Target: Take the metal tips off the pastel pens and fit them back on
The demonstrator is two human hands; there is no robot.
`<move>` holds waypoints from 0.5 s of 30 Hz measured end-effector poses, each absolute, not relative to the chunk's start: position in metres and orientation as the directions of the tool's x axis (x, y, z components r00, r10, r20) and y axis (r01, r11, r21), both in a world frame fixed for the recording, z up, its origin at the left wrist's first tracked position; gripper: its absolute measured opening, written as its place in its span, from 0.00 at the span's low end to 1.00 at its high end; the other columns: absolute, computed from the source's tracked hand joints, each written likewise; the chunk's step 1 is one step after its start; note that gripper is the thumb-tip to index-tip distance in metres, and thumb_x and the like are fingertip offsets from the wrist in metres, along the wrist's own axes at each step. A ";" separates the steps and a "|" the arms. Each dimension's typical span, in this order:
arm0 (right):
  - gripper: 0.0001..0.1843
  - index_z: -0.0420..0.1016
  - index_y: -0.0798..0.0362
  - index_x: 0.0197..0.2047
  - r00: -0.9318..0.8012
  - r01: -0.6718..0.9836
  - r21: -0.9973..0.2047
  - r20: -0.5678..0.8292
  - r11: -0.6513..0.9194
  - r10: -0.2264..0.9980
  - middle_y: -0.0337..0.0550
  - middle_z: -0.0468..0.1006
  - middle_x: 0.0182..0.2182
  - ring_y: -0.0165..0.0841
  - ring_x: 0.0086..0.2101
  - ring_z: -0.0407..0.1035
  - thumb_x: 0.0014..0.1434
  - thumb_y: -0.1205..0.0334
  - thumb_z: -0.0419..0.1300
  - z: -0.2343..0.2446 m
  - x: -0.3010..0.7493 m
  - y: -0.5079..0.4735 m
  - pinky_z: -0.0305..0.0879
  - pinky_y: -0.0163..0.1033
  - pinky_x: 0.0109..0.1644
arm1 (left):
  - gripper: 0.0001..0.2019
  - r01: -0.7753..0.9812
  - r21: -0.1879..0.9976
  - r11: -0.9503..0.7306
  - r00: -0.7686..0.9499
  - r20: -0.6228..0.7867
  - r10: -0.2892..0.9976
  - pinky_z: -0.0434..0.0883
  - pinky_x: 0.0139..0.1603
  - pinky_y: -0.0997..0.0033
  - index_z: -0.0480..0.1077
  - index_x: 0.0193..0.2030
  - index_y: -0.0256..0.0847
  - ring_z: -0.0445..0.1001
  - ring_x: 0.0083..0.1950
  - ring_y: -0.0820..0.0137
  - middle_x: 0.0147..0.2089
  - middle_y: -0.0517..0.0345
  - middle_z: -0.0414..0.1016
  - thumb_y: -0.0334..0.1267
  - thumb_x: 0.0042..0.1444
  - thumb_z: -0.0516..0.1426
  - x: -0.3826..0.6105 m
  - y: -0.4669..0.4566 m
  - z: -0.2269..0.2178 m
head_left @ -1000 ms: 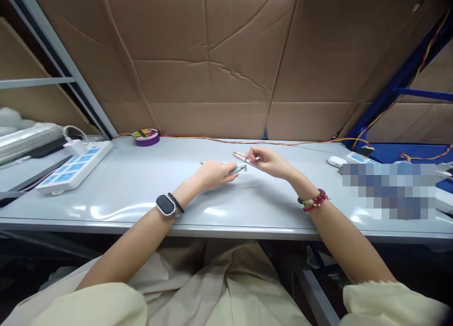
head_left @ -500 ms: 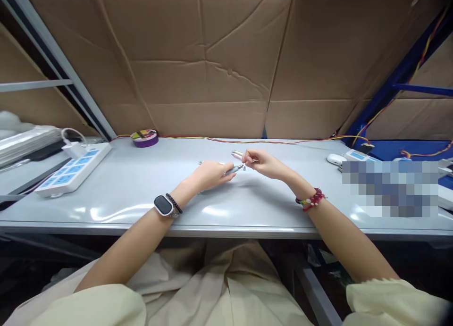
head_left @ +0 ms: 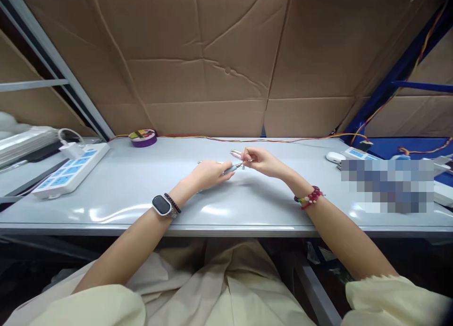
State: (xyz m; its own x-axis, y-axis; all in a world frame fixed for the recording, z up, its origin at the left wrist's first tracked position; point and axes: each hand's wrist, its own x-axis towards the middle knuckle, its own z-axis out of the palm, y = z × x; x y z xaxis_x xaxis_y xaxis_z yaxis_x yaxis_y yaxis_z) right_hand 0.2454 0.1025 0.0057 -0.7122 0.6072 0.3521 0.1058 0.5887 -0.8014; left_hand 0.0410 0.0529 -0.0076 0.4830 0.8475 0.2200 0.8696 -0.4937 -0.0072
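Note:
My left hand (head_left: 211, 174) is closed around a light-blue pen (head_left: 230, 169), whose metal tip points right. Close to that tip, my right hand (head_left: 260, 161) has thumb and forefinger pinched together; whatever small thing is between them I cannot make out. A tiny pale piece shows just under the pinch. Pale, pinkish pens (head_left: 236, 153) lie on the table just beyond the right fingertips, partly hidden by them. Another thin metallic end pokes out behind the left hand.
The grey table (head_left: 170, 170) backs onto a cardboard wall (head_left: 230, 80). A purple tape roll (head_left: 143, 138) and a power strip (head_left: 72, 170) sit at left. On the right are a white mouse (head_left: 334, 158) and a blurred patch. Red and yellow wires (head_left: 226, 140) run along the back.
The whole view has shifted slightly. Both hands keep nearly the same pose, with the pen tip still close to the right fingertips.

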 end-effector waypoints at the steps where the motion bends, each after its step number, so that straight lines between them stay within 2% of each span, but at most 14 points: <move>1: 0.13 0.53 0.51 0.25 -0.712 0.105 -0.804 0.350 0.586 0.608 0.34 0.56 0.25 0.29 0.29 0.55 0.55 0.61 0.55 0.006 0.245 0.102 0.57 0.37 0.36 | 0.16 0.870 -0.009 -0.493 0.483 0.220 0.848 0.52 0.25 0.71 0.66 0.36 0.43 0.66 0.24 0.67 0.25 0.58 0.71 0.48 0.62 0.44 0.041 0.053 -0.008; 7: 0.15 0.52 0.50 0.24 -0.709 0.113 -0.816 0.334 0.567 0.621 0.33 0.56 0.24 0.29 0.28 0.55 0.54 0.59 0.56 0.009 0.245 0.101 0.55 0.37 0.35 | 0.17 0.871 -0.025 -0.491 0.484 0.220 0.847 0.52 0.25 0.70 0.67 0.37 0.42 0.66 0.25 0.66 0.26 0.57 0.71 0.49 0.62 0.43 0.041 0.053 -0.008; 15: 0.15 0.54 0.50 0.25 -0.693 0.128 -0.818 0.330 0.560 0.641 0.35 0.56 0.25 0.30 0.30 0.57 0.54 0.55 0.57 0.011 0.246 0.100 0.58 0.38 0.37 | 0.17 0.873 -0.043 -0.486 0.483 0.207 0.851 0.53 0.25 0.71 0.67 0.37 0.43 0.67 0.24 0.66 0.25 0.57 0.72 0.49 0.62 0.43 0.042 0.052 -0.006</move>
